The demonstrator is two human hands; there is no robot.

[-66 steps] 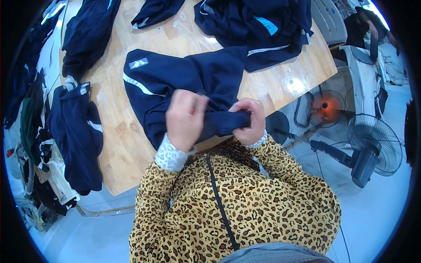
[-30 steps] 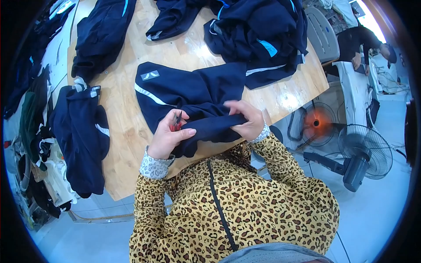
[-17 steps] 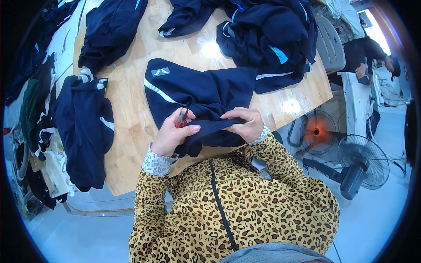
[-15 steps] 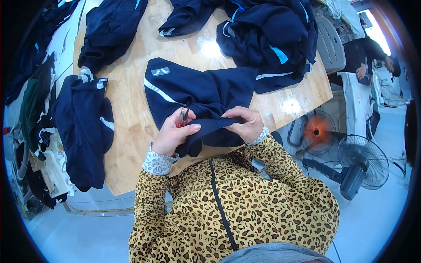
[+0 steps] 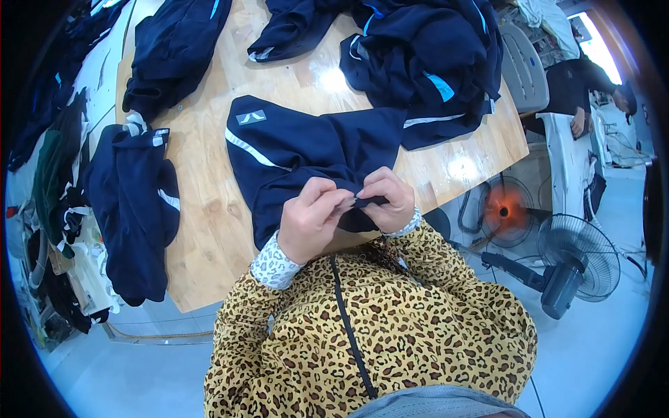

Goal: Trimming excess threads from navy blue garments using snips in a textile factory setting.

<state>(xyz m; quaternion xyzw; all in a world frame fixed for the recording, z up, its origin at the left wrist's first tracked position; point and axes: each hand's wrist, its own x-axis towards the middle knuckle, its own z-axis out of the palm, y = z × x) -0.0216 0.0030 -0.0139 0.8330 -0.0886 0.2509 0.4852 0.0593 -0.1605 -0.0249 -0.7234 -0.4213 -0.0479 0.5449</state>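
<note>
A navy garment [image 5: 313, 143] with a white stripe and a small grey patch lies spread on the table in front of me, its near edge lifted. My right hand [image 5: 388, 200] is closed, pinching a fold of that edge between thumb and fingers. Close against it, my left hand [image 5: 312, 217] is closed too, back of the hand up, fingertips meeting the fabric edge. The red-handled thread snips seen in it earlier are now hidden by its fingers; only a small greyish tip shows at the fingertips, too small to make out well.
More navy garments lie on the wooden table [image 5: 209, 230]: one at left [image 5: 132, 209], one at far left [image 5: 174, 56], a heap [image 5: 432, 63] at far right. Two fans [image 5: 578, 258] stand on the right, near a grey chair [image 5: 524, 66]. Another person [image 5: 578, 87] is at back right.
My left hand has turned over and moved right, up to my right hand. The red snips' handles have gone out of sight. The garment edge between my hands is bunched into a smaller pinch.
</note>
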